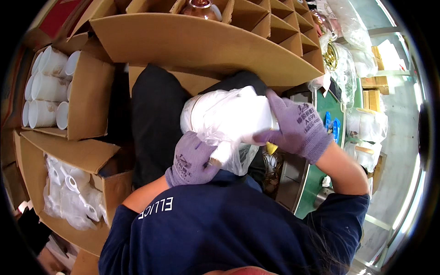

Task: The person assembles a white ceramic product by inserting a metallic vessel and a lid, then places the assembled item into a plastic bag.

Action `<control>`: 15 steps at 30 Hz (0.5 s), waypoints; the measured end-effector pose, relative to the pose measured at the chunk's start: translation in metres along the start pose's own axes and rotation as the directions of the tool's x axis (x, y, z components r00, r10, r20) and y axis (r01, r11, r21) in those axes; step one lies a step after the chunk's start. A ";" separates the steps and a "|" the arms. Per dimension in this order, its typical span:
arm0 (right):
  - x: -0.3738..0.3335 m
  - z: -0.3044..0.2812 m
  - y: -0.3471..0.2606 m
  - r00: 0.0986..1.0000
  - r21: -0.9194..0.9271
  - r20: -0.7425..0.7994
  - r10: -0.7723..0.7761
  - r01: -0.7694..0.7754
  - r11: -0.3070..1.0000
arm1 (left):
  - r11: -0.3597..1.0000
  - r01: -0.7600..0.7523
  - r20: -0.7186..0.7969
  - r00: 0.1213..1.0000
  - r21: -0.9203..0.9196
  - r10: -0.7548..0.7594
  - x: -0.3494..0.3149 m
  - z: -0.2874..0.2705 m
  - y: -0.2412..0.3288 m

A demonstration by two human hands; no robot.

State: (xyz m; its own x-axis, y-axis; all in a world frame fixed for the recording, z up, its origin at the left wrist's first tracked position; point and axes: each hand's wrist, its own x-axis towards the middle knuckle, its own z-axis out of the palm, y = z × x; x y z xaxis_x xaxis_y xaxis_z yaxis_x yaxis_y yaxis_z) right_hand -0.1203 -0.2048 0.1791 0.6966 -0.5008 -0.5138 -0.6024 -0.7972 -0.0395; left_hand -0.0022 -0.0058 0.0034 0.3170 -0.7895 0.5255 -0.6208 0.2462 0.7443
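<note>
Between both hands' fingers [263, 136]: bagged white teapot [229, 117].

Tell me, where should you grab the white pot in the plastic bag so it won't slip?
Probably around the wide round body of the white pot from both sides, as the right hand does, with the left hand under its narrow sticking-out part. The thin bag looks slippery.
</note>
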 end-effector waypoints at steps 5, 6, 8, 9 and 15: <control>-0.040 0.009 -0.020 0.653 0.374 -0.176 -0.737 0.736 0.564 | 1.000 0.018 -0.023 1.000 -0.016 -0.018 0.012 -0.005 -0.004; -0.025 0.006 -0.014 0.528 0.092 -0.492 -0.693 0.823 0.561 | 1.000 0.022 0.014 1.000 -0.009 -0.022 0.011 -0.008 -0.006; -0.034 0.010 -0.015 0.749 0.152 -0.282 -0.599 0.651 0.744 | 0.999 0.042 0.008 0.999 0.013 -0.042 0.012 -0.010 -0.002; -0.034 0.010 -0.011 0.823 0.155 -0.171 -0.541 0.565 0.811 | 0.999 0.042 -0.022 0.999 0.020 -0.042 0.014 -0.010 -0.002; -0.033 0.061 0.026 0.513 -0.362 -0.461 -0.724 0.636 0.681 | 0.996 0.086 0.067 0.994 0.035 -0.088 0.006 -0.005 0.006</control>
State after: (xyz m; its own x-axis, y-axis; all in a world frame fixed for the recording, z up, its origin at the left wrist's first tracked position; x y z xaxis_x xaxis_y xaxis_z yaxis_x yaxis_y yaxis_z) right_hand -0.1830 -0.1886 0.1430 0.9733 0.1646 0.1598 0.1736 -0.9838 -0.0439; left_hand -0.0004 -0.0061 0.0132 0.3214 -0.8443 0.4288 -0.6160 0.1575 0.7718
